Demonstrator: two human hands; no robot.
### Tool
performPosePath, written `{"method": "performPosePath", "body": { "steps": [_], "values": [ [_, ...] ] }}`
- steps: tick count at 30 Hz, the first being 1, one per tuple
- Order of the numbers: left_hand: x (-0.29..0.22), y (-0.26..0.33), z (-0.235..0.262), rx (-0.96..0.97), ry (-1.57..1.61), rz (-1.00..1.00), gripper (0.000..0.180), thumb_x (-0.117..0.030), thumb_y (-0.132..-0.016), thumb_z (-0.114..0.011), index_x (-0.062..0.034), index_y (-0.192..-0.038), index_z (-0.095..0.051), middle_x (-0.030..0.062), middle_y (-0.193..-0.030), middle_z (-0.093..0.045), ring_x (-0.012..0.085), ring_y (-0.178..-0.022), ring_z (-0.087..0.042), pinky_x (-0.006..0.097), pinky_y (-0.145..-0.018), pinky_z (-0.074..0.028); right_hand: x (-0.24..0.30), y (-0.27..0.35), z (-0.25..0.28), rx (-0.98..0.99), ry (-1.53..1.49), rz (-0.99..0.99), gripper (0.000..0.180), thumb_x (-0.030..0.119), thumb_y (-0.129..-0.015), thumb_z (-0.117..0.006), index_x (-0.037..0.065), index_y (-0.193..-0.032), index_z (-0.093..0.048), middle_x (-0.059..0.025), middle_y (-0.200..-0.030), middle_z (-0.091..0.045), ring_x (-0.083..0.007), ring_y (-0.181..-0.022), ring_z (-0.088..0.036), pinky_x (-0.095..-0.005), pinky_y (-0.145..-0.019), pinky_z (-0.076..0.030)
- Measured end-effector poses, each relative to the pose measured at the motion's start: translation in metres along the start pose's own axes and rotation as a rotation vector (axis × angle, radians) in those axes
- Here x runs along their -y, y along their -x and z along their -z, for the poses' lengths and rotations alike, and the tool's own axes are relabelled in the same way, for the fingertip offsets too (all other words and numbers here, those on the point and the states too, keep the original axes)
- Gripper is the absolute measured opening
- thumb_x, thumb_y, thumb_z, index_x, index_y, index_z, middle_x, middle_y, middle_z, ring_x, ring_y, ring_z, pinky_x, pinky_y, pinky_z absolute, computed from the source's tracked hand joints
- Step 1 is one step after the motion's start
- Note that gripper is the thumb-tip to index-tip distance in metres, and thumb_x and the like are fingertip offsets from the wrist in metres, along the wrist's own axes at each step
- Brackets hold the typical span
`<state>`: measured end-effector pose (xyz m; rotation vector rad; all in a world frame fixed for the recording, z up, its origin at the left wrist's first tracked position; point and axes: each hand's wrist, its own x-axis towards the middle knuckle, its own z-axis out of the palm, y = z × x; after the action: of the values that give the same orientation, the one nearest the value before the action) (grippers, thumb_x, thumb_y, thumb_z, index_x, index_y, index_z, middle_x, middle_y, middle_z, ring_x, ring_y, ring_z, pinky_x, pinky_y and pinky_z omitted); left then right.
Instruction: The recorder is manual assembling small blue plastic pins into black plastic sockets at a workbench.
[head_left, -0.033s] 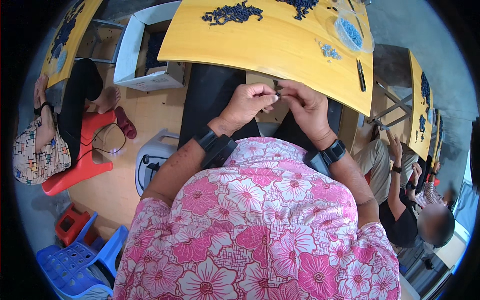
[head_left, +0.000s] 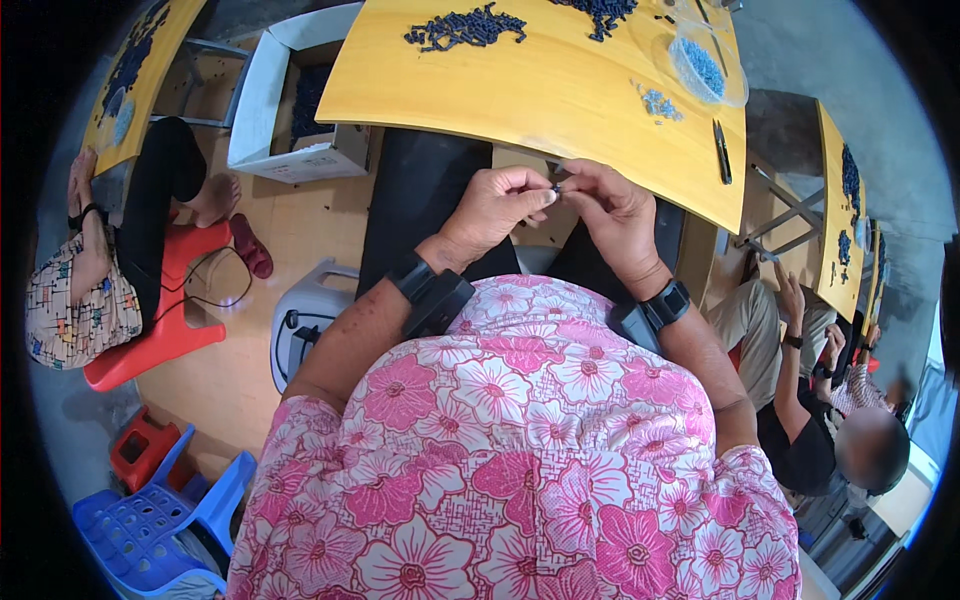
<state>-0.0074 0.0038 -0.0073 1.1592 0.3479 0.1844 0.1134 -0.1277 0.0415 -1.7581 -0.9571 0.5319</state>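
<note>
In front of my lap, just off the table's near edge, my two hands meet fingertip to fingertip. My left hand pinches a small black piece between thumb and index finger. My right hand is closed in a pinch against the same spot; what its fingertips hold is hidden. On the yellow table lie a pile of short black cylindrical pieces and a second black pile. To the right are a clear tub of light-blue bits, loose light-blue bits and a black pen-like tool.
A white carton with dark pieces inside stands left of the table. A grey stool, a red stool and a blue plastic chair are on the left. Co-workers sit at both sides by other yellow tables.
</note>
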Motion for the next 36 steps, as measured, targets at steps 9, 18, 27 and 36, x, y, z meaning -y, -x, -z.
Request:
{"method": "performPosePath", "body": {
  "steps": [9,18,27,36],
  "values": [
    [-0.003,0.002,-0.001,-0.033,0.023,0.026,0.015,-0.014,-0.089,-0.062,0.0,-0.095,-0.064,0.001,-0.084,-0.062,0.0075,-0.072,-0.058,0.021,-0.068,-0.049,-0.002,0.0,-0.001,-0.003,-0.071,-0.062,0.015,-0.004,-0.079,-0.064,0.003,-0.091,-0.07,-0.0054,-0.085,-0.07,-0.0095,-0.078,-0.064,-0.024,-0.072,-0.051],
    [-0.004,0.003,-0.004,-0.052,0.022,0.026,0.015,-0.013,-0.089,-0.061,0.0004,-0.094,-0.064,0.0015,-0.082,-0.062,0.0086,-0.073,-0.059,0.021,-0.069,-0.048,0.002,-0.003,0.003,0.036,0.332,0.252,0.021,-0.006,-0.073,-0.063,0.004,-0.091,-0.067,-0.012,-0.084,-0.066,-0.0247,-0.075,-0.066,-0.0301,-0.069,-0.052],
    [0.007,0.007,-0.005,-0.092,0.055,0.041,0.01,-0.004,-0.089,-0.056,0.0031,-0.092,-0.063,0.0038,-0.083,-0.065,0.0104,-0.073,-0.061,0.023,-0.067,-0.05,0.004,-0.005,0.002,0.126,0.453,0.441,0.018,-0.002,-0.075,-0.06,0.005,-0.091,-0.064,-0.0146,-0.082,-0.062,-0.0335,-0.076,-0.061,-0.0383,-0.068,-0.05],
    [-0.001,0.007,-0.006,-0.036,0.123,0.121,0.015,-0.012,-0.09,-0.059,0.0006,-0.098,-0.062,0.0036,-0.082,-0.065,0.009,-0.072,-0.061,0.02,-0.067,-0.048,0.017,-0.012,0.005,0.203,0.519,0.442,0.026,-0.002,-0.068,-0.059,0.008,-0.092,-0.063,-0.0123,-0.082,-0.06,-0.0317,-0.075,-0.06,-0.0381,-0.067,-0.05]
  ]
}}
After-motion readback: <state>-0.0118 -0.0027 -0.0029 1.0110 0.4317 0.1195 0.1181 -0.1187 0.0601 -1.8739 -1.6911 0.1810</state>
